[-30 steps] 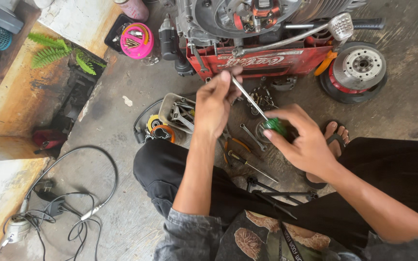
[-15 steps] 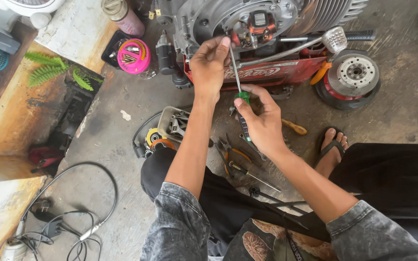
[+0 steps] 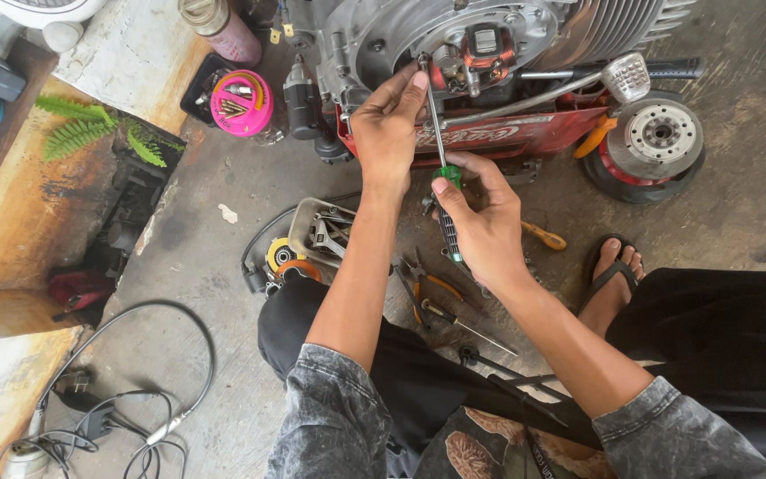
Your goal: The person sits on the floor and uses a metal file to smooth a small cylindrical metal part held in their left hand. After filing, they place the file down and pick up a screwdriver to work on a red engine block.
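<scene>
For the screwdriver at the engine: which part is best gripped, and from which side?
Grip the green-and-black handle, coming from below, the person's side. The screwdriver stands tip-up into the engine, so its thin shaft sits close against the housing while the thick handle hangs free. The right hand wraps it there; the left hand steadies the shaft near the tip.

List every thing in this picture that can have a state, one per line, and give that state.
Screwdriver: held upright, tip at the engine.
Right hand: closed around the screwdriver's green and black handle.
Left hand: fingertips steadying the shaft near its tip.
Engine: side cover off, inner parts exposed.
Pink container: open, small parts inside.
Pliers: lying on the floor, unused.
Sandal: worn on a foot.
</scene>
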